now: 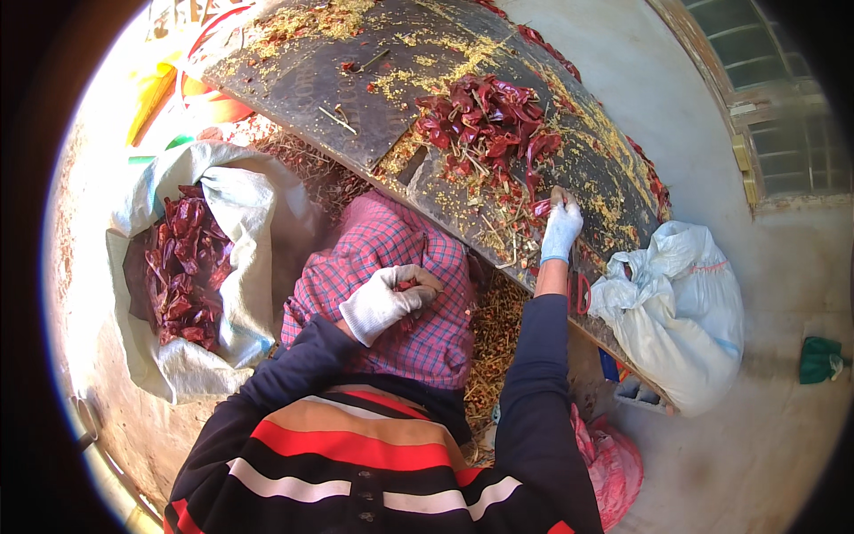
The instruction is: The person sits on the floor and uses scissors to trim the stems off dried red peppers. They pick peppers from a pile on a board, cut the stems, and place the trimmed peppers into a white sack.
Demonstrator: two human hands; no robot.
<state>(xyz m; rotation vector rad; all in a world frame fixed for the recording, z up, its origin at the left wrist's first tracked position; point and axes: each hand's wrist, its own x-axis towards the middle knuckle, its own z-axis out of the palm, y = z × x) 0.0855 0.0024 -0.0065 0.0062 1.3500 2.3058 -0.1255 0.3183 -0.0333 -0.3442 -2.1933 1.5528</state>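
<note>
My left hand [390, 302], in a white work glove, is over the pink plaid cloth [393, 247] on my lap. Its fingers are curled around dried red chilli peppers [405, 323], mostly hidden by the glove. Out over the dark board [333, 100], my gloved right hand [562, 227] pinches a dried red chilli [542, 208] at the near edge of a heap of dried chillies [487, 123]. Loose stems and pale yellow seeds [460, 60] are scattered around the heap.
An open woven sack [250, 267] on my left holds dried chillies [183, 267]. Red-handled scissors [582, 294] lie by my right forearm, beside a white sack [700, 320] at the board's edge. Stems and chilli scraps [497, 347] cover the ground below. A pink bag [610, 467] sits lower right.
</note>
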